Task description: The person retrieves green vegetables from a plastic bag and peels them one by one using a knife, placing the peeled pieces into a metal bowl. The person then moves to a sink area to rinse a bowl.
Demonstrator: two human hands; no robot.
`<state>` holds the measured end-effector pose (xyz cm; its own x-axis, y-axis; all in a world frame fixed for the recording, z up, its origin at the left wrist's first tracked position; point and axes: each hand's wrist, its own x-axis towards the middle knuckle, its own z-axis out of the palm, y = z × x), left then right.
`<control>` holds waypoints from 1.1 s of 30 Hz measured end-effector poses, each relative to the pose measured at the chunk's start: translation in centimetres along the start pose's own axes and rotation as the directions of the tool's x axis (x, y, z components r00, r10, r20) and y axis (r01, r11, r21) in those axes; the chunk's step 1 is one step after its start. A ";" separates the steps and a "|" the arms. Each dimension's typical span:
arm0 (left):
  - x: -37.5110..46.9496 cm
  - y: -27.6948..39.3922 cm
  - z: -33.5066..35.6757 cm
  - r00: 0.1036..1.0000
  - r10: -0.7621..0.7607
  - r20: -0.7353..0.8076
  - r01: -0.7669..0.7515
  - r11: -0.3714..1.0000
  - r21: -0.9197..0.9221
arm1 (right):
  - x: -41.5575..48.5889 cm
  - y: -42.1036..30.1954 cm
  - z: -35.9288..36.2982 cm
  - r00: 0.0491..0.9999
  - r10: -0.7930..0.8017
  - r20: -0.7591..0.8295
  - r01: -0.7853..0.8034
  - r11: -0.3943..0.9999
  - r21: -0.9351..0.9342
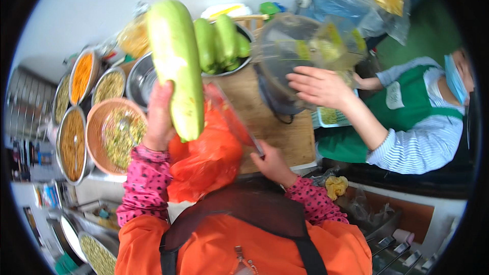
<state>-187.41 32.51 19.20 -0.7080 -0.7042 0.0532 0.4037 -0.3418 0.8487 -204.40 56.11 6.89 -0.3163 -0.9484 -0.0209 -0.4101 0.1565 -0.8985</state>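
My left hand [159, 116] holds up a large pale green squash [177, 65], its thumb across the near side and the lower end hanging just above a red plastic bag [214, 152]. In my right hand [274, 162] is the handle of a knife, whose broad blade [235, 120] points up and left, beside the bag and over the wooden board [282, 133]. Several more green squashes [225, 42] lie in a metal bowl [248, 34] at the board's far edge. My left fingers are mostly hidden behind the squash.
A co-worker in a green apron [401, 103] stands at right, one hand by a large clear-lidded container [288, 46]. At left are an orange colander [93, 137] of chopped food, a metal bowl [139, 84], and bowls of shredded orange food [82, 78] and brown filling [72, 145].
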 end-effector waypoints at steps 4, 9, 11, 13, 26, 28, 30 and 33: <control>10.2 3.8 12.4 0.937 0.178 0.301 -0.200 0.979 0.044 | 0.2 1.1 -3.4 0.994 0.005 0.110 -0.006 1.000 0.012; 20.9 2.0 23.5 0.860 0.250 0.445 -0.349 0.924 0.155 | 0.5 2.9 -4.3 0.990 -0.098 0.106 0.088 0.992 0.092; 22.6 -0.5 26.6 0.838 0.260 0.479 -0.365 0.921 0.138 | 0.2 4.0 -4.6 0.990 -0.122 0.075 0.108 0.980 0.169; 23.9 -3.5 27.4 0.805 0.259 0.534 -0.431 0.874 0.226 | 0.0 4.7 -5.5 0.991 -0.102 0.083 0.085 0.979 0.183; 15.8 1.0 22.6 0.698 0.531 0.481 -0.689 0.313 0.654 | 1.4 6.8 -7.1 0.984 -0.151 0.095 0.137 0.981 0.139; 10.9 3.7 16.8 0.766 0.482 0.425 -0.638 0.489 0.594 | 1.9 7.2 -6.8 0.983 -0.153 0.099 0.131 0.971 0.202; 5.7 5.1 12.9 0.943 0.096 0.317 -0.289 0.707 0.645 | 1.4 7.5 -6.7 0.995 -0.063 0.082 0.040 0.966 0.257; -4.8 5.0 3.4 0.932 -0.306 -0.194 0.318 0.436 0.842 | 1.5 5.9 -6.9 0.995 -0.061 0.079 0.043 0.976 0.216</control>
<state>-183.96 36.30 24.93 -0.6706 -0.6730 -0.3121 -0.5374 0.1507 0.8298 -213.17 57.52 4.54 -0.2220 -0.9750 -0.0006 -0.2290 0.0527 -0.9720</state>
